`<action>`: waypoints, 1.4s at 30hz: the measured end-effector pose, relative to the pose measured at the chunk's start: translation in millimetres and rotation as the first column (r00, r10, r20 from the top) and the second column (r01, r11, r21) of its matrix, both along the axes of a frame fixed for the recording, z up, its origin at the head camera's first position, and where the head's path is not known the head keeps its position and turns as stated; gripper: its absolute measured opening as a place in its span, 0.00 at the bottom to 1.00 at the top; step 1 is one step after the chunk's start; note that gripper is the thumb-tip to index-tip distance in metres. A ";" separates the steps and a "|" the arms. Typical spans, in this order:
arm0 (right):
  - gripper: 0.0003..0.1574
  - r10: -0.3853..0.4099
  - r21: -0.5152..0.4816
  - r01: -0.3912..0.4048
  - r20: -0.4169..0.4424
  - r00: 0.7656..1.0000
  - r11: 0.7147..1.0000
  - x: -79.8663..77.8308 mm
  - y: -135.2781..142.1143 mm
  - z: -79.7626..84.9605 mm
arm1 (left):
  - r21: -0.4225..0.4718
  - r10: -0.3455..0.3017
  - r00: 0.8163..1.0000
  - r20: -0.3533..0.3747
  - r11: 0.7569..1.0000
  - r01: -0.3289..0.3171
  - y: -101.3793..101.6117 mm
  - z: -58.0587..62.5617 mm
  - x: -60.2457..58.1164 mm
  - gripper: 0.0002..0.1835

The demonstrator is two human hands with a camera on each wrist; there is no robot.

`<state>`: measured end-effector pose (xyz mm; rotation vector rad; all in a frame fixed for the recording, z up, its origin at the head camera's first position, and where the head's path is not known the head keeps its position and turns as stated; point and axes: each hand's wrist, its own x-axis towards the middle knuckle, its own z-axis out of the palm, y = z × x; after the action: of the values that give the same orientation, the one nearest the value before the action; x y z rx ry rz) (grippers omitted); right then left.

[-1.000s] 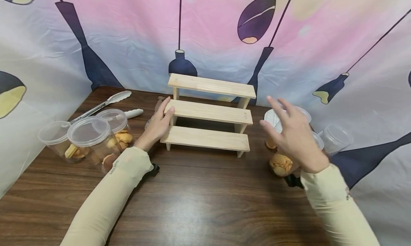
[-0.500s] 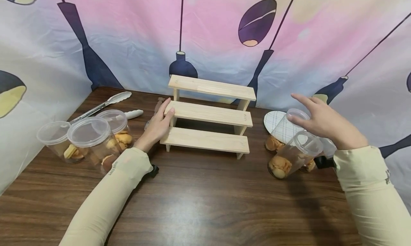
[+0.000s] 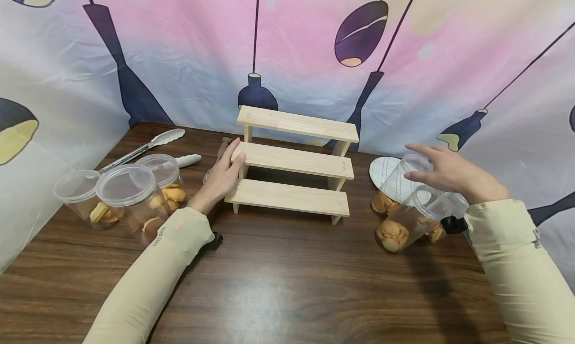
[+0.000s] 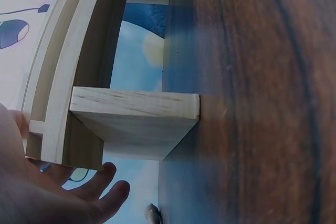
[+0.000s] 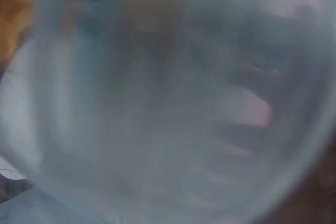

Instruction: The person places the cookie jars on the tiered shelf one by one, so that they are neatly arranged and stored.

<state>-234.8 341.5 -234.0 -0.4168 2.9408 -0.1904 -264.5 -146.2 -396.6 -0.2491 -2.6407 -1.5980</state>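
Note:
My left hand [image 3: 222, 172] grips the left end of the middle board of a pale wooden three-step stand [image 3: 292, 159]. In the left wrist view, fingers [image 4: 100, 184] bend round the board's end. At the right, my right hand [image 3: 453, 172] is spread around the lid of a clear plastic jar [image 3: 397, 184] holding orange-brown pastries. Its thumb and index finger extend on either side of the lid; whether they press it cannot be told. A second clear jar [image 3: 404, 224] leans in front. Blurred clear plastic [image 5: 157, 114] fills most of the right wrist view.
Several lidded pastry jars [image 3: 126, 199] stand at the left beside metal tongs [image 3: 143, 147]. A white checked plate [image 3: 382, 172] lies behind the right jars. Another jar is partly hidden beneath the right forearm. A printed cloth [image 3: 202, 44] hangs behind the wooden table [image 3: 269, 284].
My right hand has moved right from beside the plate, then lowered over the rear jar's lid. My left hand stays on the stand, which has not moved.

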 end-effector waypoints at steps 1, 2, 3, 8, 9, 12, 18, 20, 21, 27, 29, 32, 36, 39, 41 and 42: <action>0.53 0.002 0.004 -0.002 -0.002 1.000 1.000 -0.4 -0.1 -0.7 | 0.001 0.001 1.000 0.000 1.000 -0.001 -0.1 0.1 0.1 0.37; 0.53 0.002 0.008 -0.002 -0.002 1.000 1.000 -0.9 0.0 -1.4 | 0.001 0.001 1.000 0.002 1.000 -0.001 -0.1 0.2 0.2 0.37; 0.53 0.000 0.010 0.000 0.000 1.000 1.000 -1.1 -0.1 -2.0 | 0.000 0.000 1.000 0.002 1.000 0.000 -0.1 0.4 0.4 0.37; 0.53 -0.016 0.033 0.015 0.025 1.000 0.999 -1.7 0.3 -5.2 | 0.004 -0.005 1.000 0.003 1.000 0.005 -0.5 1.4 1.4 0.36; 0.53 -0.018 0.040 0.017 0.028 0.999 0.999 -1.9 0.5 -5.7 | 0.004 -0.006 1.000 0.003 1.000 0.006 -0.6 1.6 1.4 0.36; 0.52 -0.021 0.053 0.020 0.032 0.999 0.998 -2.4 0.4 -6.8 | 0.004 0.000 1.000 0.004 1.000 0.000 -1.0 2.0 1.5 0.36; 0.51 -0.018 0.055 0.016 0.032 0.999 0.998 -3.2 -0.9 -7.3 | -0.004 0.012 1.000 0.008 1.000 -0.012 -2.1 1.9 1.4 0.35; 0.51 -0.017 0.052 0.016 0.032 0.999 0.999 -3.1 -1.1 -7.6 | -0.004 0.010 1.000 0.006 1.000 -0.010 -2.4 1.6 1.3 0.36; 0.51 -0.018 0.050 0.016 0.033 0.999 0.999 -3.0 -1.2 -7.8 | -0.003 0.008 1.000 0.004 1.000 -0.008 -2.5 1.3 1.3 0.36; 0.51 -0.021 0.041 0.020 0.025 0.999 0.999 -2.1 0.3 -11.1 | -0.004 -0.002 1.000 0.011 1.000 0.002 -2.2 0.4 1.3 0.35; 0.50 -0.024 0.037 0.023 0.021 1.000 0.999 -1.5 1.2 -12.5 | -0.007 -0.003 1.000 0.013 1.000 0.003 -2.0 0.1 1.1 0.35; 0.51 -0.028 0.027 0.028 0.017 0.999 0.999 -0.4 2.8 -13.7 | -0.007 -0.003 1.000 0.012 1.000 0.003 -1.3 -0.2 0.8 0.36; 0.50 -0.029 0.005 0.029 0.003 1.000 1.000 1.0 3.9 -12.5 | -0.010 -0.003 1.000 0.014 1.000 0.003 -0.9 0.1 1.0 0.36; 0.49 -0.022 -0.010 0.022 -0.025 0.999 1.000 1.4 3.7 -9.1 | -0.012 0.001 1.000 0.016 1.000 0.000 -0.9 0.5 1.1 0.35; 0.48 -0.017 -0.024 0.016 -0.050 0.999 1.000 1.3 3.2 -5.8 | -0.014 0.007 1.000 0.013 1.000 -0.007 -1.1 0.5 1.2 0.35; 0.48 -0.017 -0.031 0.015 -0.061 0.998 0.999 1.2 2.7 -4.2 | -0.016 0.009 1.000 0.015 1.000 -0.009 -1.3 0.3 1.3 0.35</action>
<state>-233.6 344.2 -238.2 -0.4104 3.0060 -0.2286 -263.2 -147.5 -396.3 -0.2266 -2.6626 -1.5829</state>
